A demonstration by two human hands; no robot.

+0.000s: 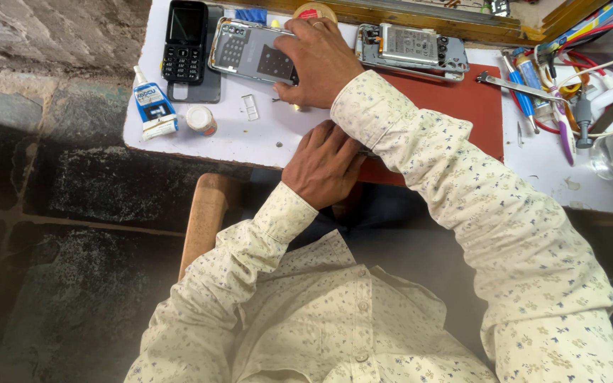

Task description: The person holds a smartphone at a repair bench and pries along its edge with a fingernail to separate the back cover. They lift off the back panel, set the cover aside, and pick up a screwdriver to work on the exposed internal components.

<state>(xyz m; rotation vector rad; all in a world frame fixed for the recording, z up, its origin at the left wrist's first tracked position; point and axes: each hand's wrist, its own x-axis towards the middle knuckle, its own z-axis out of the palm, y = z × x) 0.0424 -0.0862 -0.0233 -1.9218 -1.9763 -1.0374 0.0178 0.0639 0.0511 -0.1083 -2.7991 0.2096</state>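
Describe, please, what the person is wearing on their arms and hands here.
Both arms are covered by long sleeves of a cream shirt with a small floral print, cuffed at the wrists. The left hand is bare. The right hand wears a ring on one finger.

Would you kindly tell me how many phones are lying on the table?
3: a black keypad phone at the far left, a phone under the right hand, and an opened phone beside the red mat. Others may be hidden under the arms.

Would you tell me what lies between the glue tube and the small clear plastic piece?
In the head view, a small white bottle stands between the glue tube and the clear plastic piece.
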